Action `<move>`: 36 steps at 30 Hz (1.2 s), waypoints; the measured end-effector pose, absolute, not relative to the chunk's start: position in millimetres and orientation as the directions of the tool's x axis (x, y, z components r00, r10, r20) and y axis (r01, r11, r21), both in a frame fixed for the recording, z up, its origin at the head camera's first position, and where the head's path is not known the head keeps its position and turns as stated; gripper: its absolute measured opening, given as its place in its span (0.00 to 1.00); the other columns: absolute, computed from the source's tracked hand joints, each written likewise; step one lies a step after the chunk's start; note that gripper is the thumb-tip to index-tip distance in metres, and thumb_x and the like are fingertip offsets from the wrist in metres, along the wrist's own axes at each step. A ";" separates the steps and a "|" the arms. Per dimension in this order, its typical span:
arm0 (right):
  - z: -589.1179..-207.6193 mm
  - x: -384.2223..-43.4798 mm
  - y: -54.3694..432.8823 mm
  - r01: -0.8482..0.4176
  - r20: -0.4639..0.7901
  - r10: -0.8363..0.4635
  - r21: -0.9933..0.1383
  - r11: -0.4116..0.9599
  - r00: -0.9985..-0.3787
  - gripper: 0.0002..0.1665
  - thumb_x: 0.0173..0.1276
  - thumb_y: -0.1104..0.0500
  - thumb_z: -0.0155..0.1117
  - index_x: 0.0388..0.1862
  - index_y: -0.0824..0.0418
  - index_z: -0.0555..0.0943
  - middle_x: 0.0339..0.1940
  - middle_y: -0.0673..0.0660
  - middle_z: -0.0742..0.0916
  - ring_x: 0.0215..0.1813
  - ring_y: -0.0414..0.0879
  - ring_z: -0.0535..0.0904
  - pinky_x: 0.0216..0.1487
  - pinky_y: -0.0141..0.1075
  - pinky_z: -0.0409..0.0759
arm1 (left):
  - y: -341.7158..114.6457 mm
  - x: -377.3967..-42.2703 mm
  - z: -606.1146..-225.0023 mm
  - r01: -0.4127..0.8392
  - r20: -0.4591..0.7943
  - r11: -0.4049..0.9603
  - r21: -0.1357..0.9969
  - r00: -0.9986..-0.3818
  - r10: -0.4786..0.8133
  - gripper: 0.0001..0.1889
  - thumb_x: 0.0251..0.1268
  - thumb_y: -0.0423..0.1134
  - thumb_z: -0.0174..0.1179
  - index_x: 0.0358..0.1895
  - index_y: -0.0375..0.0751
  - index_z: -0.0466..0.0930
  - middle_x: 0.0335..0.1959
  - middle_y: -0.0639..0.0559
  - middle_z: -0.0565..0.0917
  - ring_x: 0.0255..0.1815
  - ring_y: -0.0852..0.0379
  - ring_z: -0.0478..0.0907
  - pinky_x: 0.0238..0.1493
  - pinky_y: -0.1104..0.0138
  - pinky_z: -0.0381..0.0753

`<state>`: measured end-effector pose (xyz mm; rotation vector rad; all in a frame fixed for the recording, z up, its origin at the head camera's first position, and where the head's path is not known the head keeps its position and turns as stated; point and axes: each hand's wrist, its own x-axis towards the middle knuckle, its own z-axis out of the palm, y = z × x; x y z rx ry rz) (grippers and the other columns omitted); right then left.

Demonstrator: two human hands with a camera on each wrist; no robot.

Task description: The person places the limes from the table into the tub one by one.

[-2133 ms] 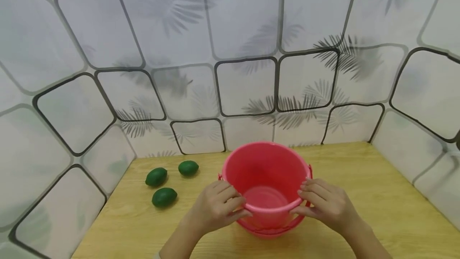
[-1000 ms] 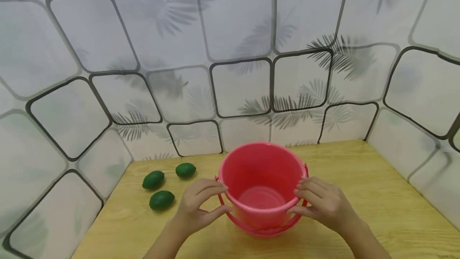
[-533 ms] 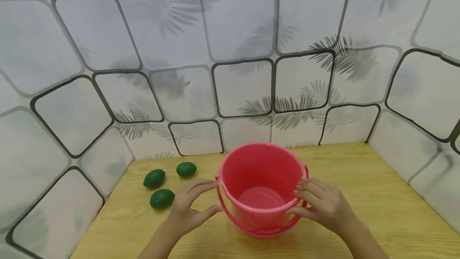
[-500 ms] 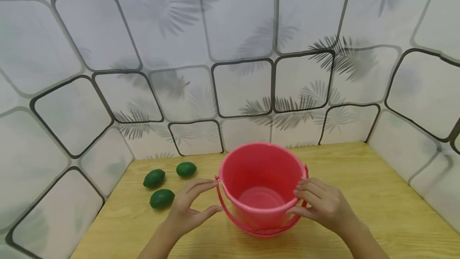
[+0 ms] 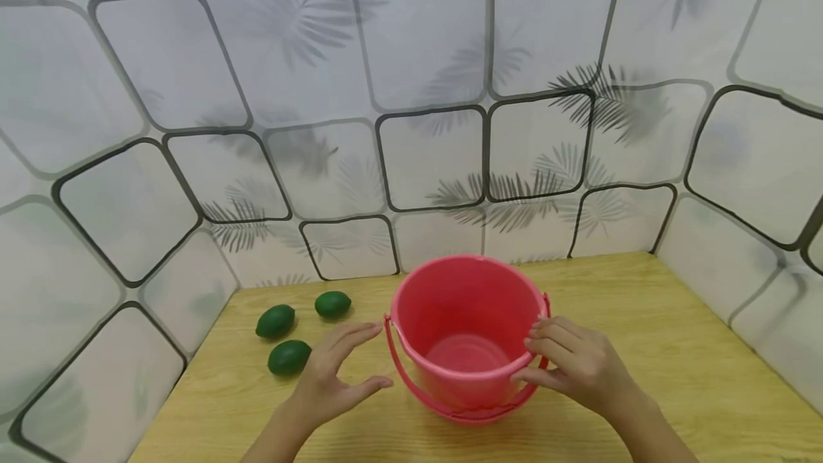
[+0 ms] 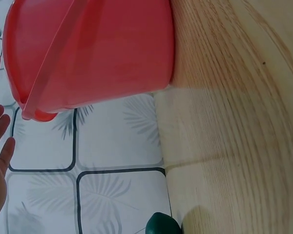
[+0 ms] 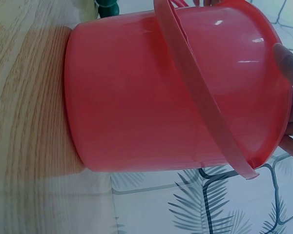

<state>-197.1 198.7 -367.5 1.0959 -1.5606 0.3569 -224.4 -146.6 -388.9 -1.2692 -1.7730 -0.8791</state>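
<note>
A pink-red plastic bucket (image 5: 469,399) stands upright on the wooden table, its inside bare and its handle (image 5: 418,393) hanging down at the front. My right hand (image 5: 581,366) grips the rim at the right, thumb outside and fingertips over the edge; the right wrist view shows the thumb (image 7: 288,63) against the wall. To the left of the bucket, my left hand (image 5: 328,381) is apart from it, thumb and fingers spread. Three dark green lime-like fruits lie left of it: a back one (image 5: 332,304), a left one (image 5: 275,321) and a front one (image 5: 289,358) near the left hand.
The pale wooden table (image 5: 643,349) extends to the right of the bucket. A patterned white covering (image 5: 437,156) rises behind the table and along both sides.
My left hand has let go of the bucket's rim and moved left, its fingers spreading. The right hand keeps its grip, and the bucket stays in place.
</note>
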 end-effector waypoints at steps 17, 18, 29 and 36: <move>-365.6 -197.4 197.8 -0.795 0.894 -0.442 0.323 0.513 0.078 0.28 0.63 0.40 0.61 0.19 0.62 0.82 0.21 0.55 0.84 0.24 0.46 0.79 0.23 0.34 0.80 | -168.5 -223.5 -401.6 0.891 0.799 0.368 0.266 -0.418 0.432 0.35 0.49 0.54 0.70 0.57 0.33 0.75 0.54 0.41 0.80 0.58 0.51 0.74 0.62 0.76 0.67; -365.9 -197.2 197.5 -0.795 0.893 -0.443 0.322 0.514 0.076 0.28 0.63 0.40 0.61 0.20 0.62 0.83 0.21 0.55 0.84 0.24 0.46 0.79 0.23 0.34 0.80 | -169.6 -222.6 -402.2 0.885 0.795 0.380 0.270 -0.427 0.430 0.36 0.48 0.54 0.71 0.57 0.34 0.75 0.54 0.42 0.79 0.58 0.51 0.74 0.62 0.76 0.67; -367.5 -197.3 196.8 -0.788 0.890 -0.450 0.326 0.522 0.071 0.28 0.62 0.39 0.61 0.19 0.62 0.82 0.21 0.55 0.84 0.24 0.46 0.80 0.23 0.35 0.80 | -181.0 -229.2 -406.6 0.926 0.844 0.316 0.206 -0.332 0.421 0.33 0.52 0.53 0.68 0.53 0.29 0.76 0.50 0.39 0.81 0.55 0.53 0.75 0.60 0.76 0.68; -366.2 -196.9 196.5 -0.782 0.886 -0.458 0.338 0.524 0.077 0.29 0.63 0.39 0.60 0.18 0.62 0.82 0.20 0.55 0.84 0.23 0.46 0.80 0.22 0.35 0.80 | -183.8 -231.2 -406.4 0.935 0.844 0.265 0.237 -0.333 0.420 0.32 0.53 0.50 0.69 0.53 0.27 0.76 0.51 0.39 0.80 0.57 0.55 0.74 0.60 0.75 0.68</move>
